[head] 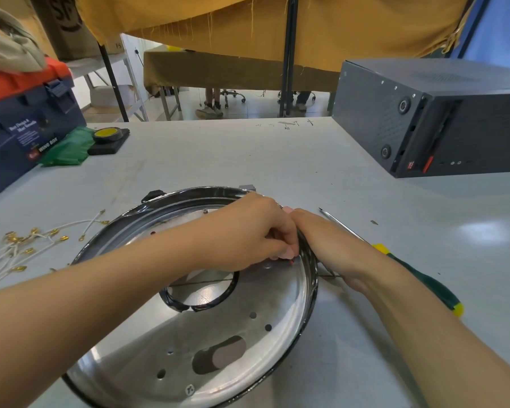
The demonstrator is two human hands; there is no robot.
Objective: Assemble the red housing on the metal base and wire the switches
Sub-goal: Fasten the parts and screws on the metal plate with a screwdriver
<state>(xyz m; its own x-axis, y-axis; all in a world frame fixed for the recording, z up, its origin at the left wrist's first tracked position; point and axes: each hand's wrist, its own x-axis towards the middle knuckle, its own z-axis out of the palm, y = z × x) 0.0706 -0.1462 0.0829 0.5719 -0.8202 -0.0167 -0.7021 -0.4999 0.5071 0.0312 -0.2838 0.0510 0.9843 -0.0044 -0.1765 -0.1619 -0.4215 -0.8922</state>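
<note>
Metal base (248,343): shiny silver, black rim. Table (277,160): pale grey. Screwdriver (424,281): dark green handle, yellow ends. Wires (27,245): white, gold terminals. Toolbox (21,128): navy, orange lid. Tape roll (106,134): black, yellow core. Box (442,119): dark grey, red switch. Cloth (248,22): mustard yellow.
</note>
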